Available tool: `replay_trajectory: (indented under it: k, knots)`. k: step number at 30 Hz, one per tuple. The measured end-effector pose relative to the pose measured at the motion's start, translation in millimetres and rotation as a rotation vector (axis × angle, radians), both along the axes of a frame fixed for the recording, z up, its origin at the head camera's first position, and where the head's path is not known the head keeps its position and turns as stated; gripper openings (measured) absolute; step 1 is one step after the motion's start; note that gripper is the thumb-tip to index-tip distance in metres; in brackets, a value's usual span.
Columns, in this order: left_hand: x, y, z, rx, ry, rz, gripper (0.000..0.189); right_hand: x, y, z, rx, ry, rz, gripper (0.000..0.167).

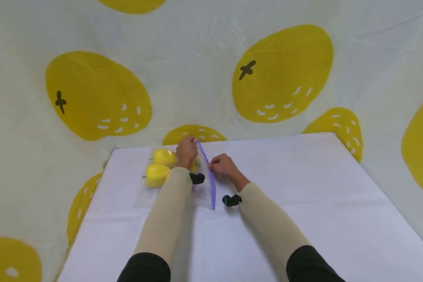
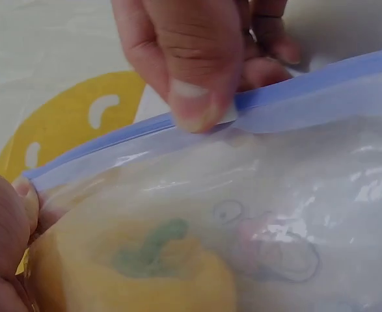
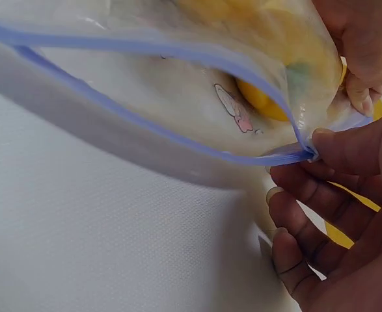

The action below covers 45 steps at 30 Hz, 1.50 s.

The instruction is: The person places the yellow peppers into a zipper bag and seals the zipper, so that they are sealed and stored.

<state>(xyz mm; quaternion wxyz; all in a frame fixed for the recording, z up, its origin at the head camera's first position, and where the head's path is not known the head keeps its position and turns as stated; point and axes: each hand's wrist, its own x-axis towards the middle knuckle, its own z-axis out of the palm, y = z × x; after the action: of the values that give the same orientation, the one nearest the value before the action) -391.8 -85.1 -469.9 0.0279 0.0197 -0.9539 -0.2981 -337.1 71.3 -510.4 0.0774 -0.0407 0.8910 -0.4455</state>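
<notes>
A clear zip bag (image 1: 202,188) with a blue-purple zip strip (image 1: 212,192) lies on the white table, holding several yellow bell peppers (image 1: 158,175). One pepper (image 2: 177,273) shows a green stem through the plastic. At the far end of the strip, my left hand (image 1: 187,151) pinches the bag's corner. My right hand (image 1: 225,166) pinches the strip a little nearer, thumb and forefinger on a small whitish slider (image 3: 312,153). Between slider and left hand the strip's edges lie together. On the other side, in the right wrist view, the bag's mouth gapes.
The white-covered table (image 1: 303,207) extends to the right and in front of the bag. Behind it hangs a pale sheet (image 1: 197,78) printed with big yellow fruit. Small drawn figures (image 3: 235,110) are printed on the bag.
</notes>
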Motion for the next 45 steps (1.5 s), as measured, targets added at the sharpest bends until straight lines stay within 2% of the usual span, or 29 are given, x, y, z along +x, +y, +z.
replay_trajectory:
  k: [4, 8, 15, 22, 31, 45]
  knots:
    - [0.7, -1.2, 3.4, 0.012, -0.002, -0.012, 0.024, 3.2, -1, 0.2, 0.001, -0.021, -0.004, 0.023]
    - [-0.6, -2.6, 5.0, 0.005, 0.027, -0.029, 0.027, 6.1, -1, 1.0, -0.008, -0.019, 0.003, 0.023]
    - [-5.9, -6.8, 7.2, 0.006, 0.038, -0.045, 0.028, 10.2, -2, 0.2, -0.006, 0.061, 0.024, 0.02]
    - [-6.0, -13.8, 12.2, 0.034, 0.026, -0.046, 0.028, 14.6, -6, 0.6, -0.025, 0.008, 0.036, 0.022]
    - [-7.6, -16.6, 16.1, 0.109, 0.015, -0.035, 0.031, 16.4, -4, -2.0, -0.016, -0.014, 0.039, 0.019]
    - [-8.5, -15.8, 11.2, 0.181, 0.031, -0.02, 0.03, 24.2, -3, -4.6, 0.05, -0.062, 0.054, 0.017]
